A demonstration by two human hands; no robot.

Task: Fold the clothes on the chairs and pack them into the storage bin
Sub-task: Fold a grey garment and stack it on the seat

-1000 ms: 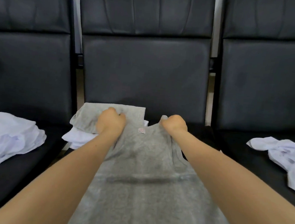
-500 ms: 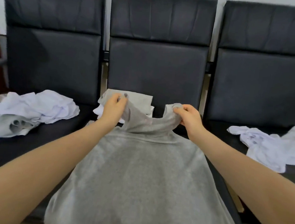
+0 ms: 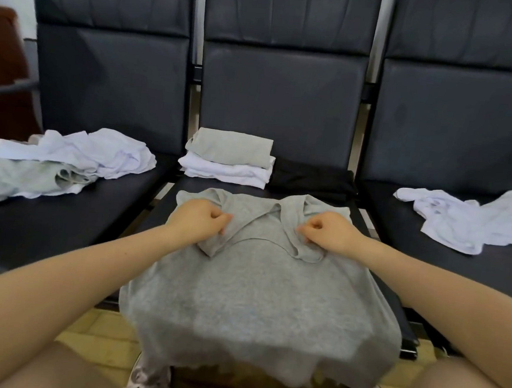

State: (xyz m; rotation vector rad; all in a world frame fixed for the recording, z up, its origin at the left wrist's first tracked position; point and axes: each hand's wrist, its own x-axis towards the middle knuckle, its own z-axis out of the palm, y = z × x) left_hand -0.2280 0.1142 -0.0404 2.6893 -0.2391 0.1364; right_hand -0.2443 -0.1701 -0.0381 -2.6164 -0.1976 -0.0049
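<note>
Your gray tank top (image 3: 259,292) lies flat on the middle chair seat (image 3: 167,211), its long axis running from you toward the backrest. The neck and straps point away from you, toward the backrest, and the hem end hangs over the front edge of the seat toward your knees.

Your left hand (image 3: 199,220) is clenched round the left strap, fingers curled in and pinching the fabric, which is doubled back onto the body of the top. Your right hand (image 3: 327,231) grips the right strap in the same way, knuckles up, with the strap folded down under it. The two hands sit level with each other, well apart, one on either side of the neckline.

Behind the top, against the backrest, stands a small folded stack (image 3: 230,156): a gray piece on top of white ones (the exact count is hard to tell). Just beside it on the right lies a folded black garment (image 3: 311,179), touching the stack's edge.

On the left chair (image 3: 63,209) a loose heap of white and pale gray clothes (image 3: 61,163) sprawls unfolded. On the right chair (image 3: 457,271) another crumpled white pile (image 3: 461,219) lies near the back of the seat. The storage bin does not show from the head camera.
</note>
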